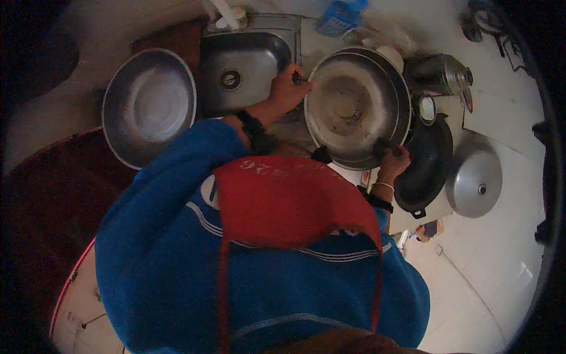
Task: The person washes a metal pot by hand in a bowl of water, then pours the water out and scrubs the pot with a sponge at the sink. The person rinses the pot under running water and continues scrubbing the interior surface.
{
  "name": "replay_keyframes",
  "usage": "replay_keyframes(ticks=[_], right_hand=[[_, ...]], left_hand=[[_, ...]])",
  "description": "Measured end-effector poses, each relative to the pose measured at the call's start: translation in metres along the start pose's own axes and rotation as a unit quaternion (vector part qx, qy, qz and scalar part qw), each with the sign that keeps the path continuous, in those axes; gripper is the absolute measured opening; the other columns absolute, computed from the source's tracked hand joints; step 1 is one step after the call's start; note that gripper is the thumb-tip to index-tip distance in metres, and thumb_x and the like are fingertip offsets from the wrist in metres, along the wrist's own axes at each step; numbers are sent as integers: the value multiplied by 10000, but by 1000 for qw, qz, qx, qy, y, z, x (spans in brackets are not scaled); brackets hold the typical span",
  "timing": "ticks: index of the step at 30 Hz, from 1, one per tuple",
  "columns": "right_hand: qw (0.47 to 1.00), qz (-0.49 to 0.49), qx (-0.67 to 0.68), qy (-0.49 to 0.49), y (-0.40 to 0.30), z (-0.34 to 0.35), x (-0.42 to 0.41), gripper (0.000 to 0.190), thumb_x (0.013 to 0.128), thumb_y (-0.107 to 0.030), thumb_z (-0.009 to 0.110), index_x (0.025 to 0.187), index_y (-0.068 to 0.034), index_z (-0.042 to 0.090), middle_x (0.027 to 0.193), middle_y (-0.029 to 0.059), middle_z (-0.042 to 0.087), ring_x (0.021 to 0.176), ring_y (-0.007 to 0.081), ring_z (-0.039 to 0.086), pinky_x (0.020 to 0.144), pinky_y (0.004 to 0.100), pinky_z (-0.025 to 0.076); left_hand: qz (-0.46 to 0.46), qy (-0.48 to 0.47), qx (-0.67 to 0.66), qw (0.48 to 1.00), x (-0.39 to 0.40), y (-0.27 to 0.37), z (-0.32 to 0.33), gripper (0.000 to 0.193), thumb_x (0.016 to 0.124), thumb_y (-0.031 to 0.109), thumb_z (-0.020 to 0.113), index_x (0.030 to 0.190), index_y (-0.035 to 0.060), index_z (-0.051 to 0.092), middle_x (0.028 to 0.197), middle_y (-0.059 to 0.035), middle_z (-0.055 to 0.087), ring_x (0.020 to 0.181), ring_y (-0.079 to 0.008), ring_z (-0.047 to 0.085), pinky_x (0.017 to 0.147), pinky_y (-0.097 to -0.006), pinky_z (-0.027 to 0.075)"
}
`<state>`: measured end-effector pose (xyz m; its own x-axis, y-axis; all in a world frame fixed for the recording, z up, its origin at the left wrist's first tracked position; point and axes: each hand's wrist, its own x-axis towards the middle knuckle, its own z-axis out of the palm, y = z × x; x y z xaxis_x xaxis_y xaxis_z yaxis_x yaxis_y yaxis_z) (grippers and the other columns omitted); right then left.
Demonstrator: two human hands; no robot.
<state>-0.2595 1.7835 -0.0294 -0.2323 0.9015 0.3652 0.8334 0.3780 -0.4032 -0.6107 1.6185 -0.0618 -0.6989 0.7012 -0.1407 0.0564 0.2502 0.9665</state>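
Observation:
A wide metal pan (349,101) with a browned, stained base stands to the right of the sink, and a second round rim shows behind its right side. My left hand (287,92) pinches the pan at its left edge, where a small dark part shows between the fingers. At the lower right rim is my right hand (393,163), fingers bent around the edge beside a dark piece. Whether that piece is a handle or a pad, I cannot tell. A steel sink basin (258,66) with a round drain lies beyond my left forearm.
Left of the sink a large metal bowl (150,106) leans tilted. On the right are a black cast pan (426,163), a domed metal lid (475,179), a metal jug (437,74) and a small cup (427,109). A blue plastic bag (340,20) is at the back.

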Motion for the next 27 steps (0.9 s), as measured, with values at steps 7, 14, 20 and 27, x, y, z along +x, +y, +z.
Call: replay_keyframes(ticks=[7,14,20,27], right_hand=[[922,258,289,-12,-7,-7,6,497,709,-35,758,1156,11,546,1035,127,626,868,246,613,776,360,518],[979,64,106,-164,-49,-12,85,412,722,-149,713,1087,27,638,961,163,681,836,282,655,751,401,527],[977,-113,-22,-182,-132,-22,122,403,699,-183,717,1036,32,667,932,207,711,851,335,689,764,415,527],[949,-205,-20,-238,-246,-17,135,421,729,-204,704,1091,10,670,1010,200,712,936,299,690,836,383,522]], left_hand=[[39,57,15,997,-26,-21,-17,440,711,276,848,980,98,549,878,-76,615,784,-199,597,698,-372,494],[-131,63,-80,986,-36,-53,-40,416,784,238,823,1050,81,543,921,-82,617,828,-188,605,687,-342,515],[-263,29,-272,925,-56,-55,-69,476,815,346,788,1102,87,510,866,-72,611,743,-190,584,615,-409,491],[-376,-6,-286,881,-73,-78,-84,584,865,425,726,1330,183,468,1132,-147,626,946,-274,617,841,-513,482]])
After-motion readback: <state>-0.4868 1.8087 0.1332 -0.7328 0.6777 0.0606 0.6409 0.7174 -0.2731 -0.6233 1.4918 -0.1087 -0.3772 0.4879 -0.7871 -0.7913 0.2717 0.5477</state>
